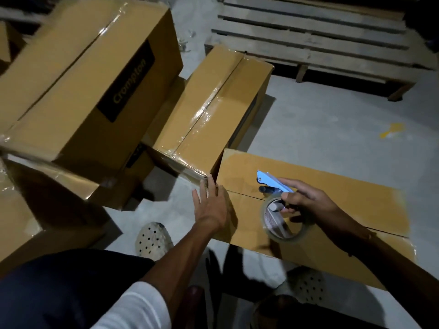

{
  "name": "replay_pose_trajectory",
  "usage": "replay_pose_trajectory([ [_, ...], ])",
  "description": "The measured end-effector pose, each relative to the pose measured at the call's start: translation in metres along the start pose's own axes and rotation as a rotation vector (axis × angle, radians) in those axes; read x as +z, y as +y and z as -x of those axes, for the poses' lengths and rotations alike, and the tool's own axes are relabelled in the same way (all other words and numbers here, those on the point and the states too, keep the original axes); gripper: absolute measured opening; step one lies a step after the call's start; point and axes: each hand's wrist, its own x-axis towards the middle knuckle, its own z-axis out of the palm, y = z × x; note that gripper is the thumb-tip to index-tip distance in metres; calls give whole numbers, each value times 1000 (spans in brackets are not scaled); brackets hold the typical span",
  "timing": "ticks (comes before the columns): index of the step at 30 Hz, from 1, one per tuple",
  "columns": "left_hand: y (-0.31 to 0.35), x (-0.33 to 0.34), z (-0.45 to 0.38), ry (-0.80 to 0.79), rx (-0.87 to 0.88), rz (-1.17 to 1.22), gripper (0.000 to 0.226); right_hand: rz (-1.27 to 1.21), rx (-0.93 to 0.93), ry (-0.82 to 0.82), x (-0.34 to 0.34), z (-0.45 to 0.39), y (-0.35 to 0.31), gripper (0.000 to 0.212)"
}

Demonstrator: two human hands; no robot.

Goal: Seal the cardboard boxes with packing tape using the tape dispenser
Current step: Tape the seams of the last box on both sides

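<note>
Blue-framed tape dispenser with clear tape roll [275, 200]: held above the brown cardboard box [332, 210] on the floor, right hand [306, 200] fingers curled around it. Left hand [211, 203] rests flat on the box corner, fingers straight, slightly spread.

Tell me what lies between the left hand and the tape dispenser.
In the head view, only bare box top: the untaped centre seam of the nearest box runs between the left hand and the tape dispenser.
</note>
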Motion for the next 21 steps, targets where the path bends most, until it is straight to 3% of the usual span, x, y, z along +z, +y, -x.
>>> replay_pose_trajectory([
  [2,16,-27,17,84,-41,214,36,8,-61,-22,2,7,-6,35],
  [3,24,-41,26,31,-90,499,41,29,-89,-23,4,11,-9,37],
  [5,39,-64,44,-357,-196,1166,63,96,-125,14,7,16,-11,39],
  [7,43,-77,58,-572,-214,1462,68,185,-173,60,10,23,-9,44],
  [14,44,-91,84,-517,-196,1518,19,467,-310,84,16,61,1,62],
  [18,41,-83,88,-336,-172,1526,12,653,-332,43,15,69,4,65],
  [21,39,-64,83,-148,-194,1405,23,794,-346,-18,19,61,6,66],
])
